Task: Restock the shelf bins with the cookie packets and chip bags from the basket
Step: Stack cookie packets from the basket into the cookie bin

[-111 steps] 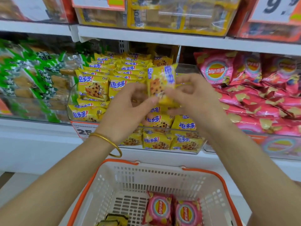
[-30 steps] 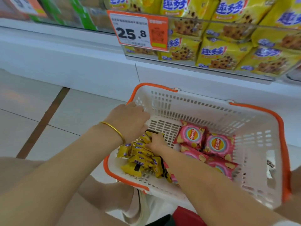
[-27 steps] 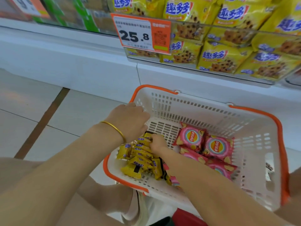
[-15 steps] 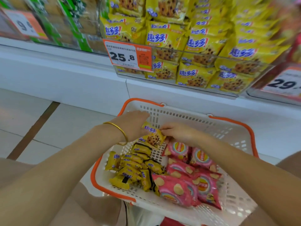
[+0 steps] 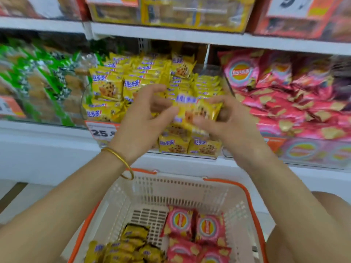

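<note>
- Packet?
- Yellow cookie packet, blue writing blurred, up at cookie bin front edge. Left hand and right hand pinch its ends.
- Tag?
- Price tag reads "25". Basket holds chip bags.

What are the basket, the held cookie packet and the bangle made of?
Basket: looks like moulded plastic, matt white, slotted walls, orange rim. Cookie packet: glossy printed film, crinkled, probably plastic. Bangle: shiny gold-coloured metal, likely.
</note>
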A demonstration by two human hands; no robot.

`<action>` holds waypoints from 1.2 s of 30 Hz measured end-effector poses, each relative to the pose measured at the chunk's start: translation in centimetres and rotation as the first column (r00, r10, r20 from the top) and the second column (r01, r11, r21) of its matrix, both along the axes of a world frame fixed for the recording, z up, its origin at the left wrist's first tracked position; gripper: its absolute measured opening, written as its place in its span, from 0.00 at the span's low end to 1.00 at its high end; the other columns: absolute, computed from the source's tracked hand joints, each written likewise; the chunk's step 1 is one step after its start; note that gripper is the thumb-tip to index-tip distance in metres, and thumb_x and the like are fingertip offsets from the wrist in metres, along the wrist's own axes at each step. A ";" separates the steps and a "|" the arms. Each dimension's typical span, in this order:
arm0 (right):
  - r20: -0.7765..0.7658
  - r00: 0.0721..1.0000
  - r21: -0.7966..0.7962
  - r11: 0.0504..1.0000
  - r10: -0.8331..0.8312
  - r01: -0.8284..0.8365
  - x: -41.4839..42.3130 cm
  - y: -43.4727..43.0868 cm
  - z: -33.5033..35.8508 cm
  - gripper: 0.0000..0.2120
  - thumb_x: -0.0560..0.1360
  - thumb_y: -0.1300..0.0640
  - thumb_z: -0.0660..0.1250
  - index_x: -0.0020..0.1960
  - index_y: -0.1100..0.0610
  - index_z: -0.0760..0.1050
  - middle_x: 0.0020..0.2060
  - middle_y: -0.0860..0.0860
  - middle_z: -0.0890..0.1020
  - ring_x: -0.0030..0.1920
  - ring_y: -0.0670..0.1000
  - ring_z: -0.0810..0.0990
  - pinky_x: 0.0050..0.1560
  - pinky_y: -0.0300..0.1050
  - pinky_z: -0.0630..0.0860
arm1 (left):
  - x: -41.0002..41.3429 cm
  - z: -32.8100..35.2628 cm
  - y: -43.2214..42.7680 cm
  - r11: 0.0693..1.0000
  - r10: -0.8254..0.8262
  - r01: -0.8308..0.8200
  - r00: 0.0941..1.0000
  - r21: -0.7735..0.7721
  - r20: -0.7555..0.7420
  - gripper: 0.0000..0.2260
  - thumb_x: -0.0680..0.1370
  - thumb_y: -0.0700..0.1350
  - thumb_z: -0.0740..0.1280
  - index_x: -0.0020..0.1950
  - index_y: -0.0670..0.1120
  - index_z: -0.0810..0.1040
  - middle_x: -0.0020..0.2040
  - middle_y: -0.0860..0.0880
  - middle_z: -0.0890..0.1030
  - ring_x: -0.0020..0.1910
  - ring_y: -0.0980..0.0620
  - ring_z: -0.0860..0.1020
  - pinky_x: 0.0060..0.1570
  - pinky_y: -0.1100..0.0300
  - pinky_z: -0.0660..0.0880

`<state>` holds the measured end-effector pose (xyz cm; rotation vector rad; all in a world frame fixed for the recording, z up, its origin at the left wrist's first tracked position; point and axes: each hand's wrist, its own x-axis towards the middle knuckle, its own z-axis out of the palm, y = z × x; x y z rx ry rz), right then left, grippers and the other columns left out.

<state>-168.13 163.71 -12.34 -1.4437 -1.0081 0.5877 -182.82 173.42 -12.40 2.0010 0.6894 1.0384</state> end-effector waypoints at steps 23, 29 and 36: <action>0.660 0.735 -0.178 0.917 -0.157 0.356 9.5 22.1 2.4 0.20 0.71 0.58 0.74 0.59 0.56 0.71 0.62 0.58 0.72 0.60 0.57 0.75 0.53 0.43 0.72 | 0.0 -3.9 7.5 0.570 0.385 0.057 0.862 0.820 -0.328 0.21 0.80 0.54 0.54 0.66 0.44 0.75 0.75 0.40 0.62 0.74 0.40 0.59 0.71 0.38 0.57; 0.691 0.670 -0.034 0.914 -0.270 0.403 7.6 17.0 3.8 0.19 0.72 0.66 0.66 0.61 0.55 0.73 0.60 0.54 0.75 0.53 0.54 0.76 0.45 0.38 0.67 | -1.3 -3.1 6.5 0.568 0.313 0.073 0.902 0.820 -0.297 0.20 0.80 0.51 0.56 0.65 0.42 0.76 0.74 0.39 0.63 0.73 0.38 0.61 0.70 0.40 0.60; 0.482 0.876 -0.017 1.000 0.014 -0.006 -2.6 2.7 -0.2 0.12 0.73 0.67 0.64 0.43 0.49 0.73 0.35 0.46 0.76 0.35 0.51 0.80 0.33 0.41 0.74 | -5.8 -5.2 1.5 0.592 0.244 0.217 0.869 0.776 -0.430 0.12 0.78 0.43 0.60 0.53 0.39 0.80 0.58 0.40 0.78 0.54 0.38 0.74 0.53 0.46 0.71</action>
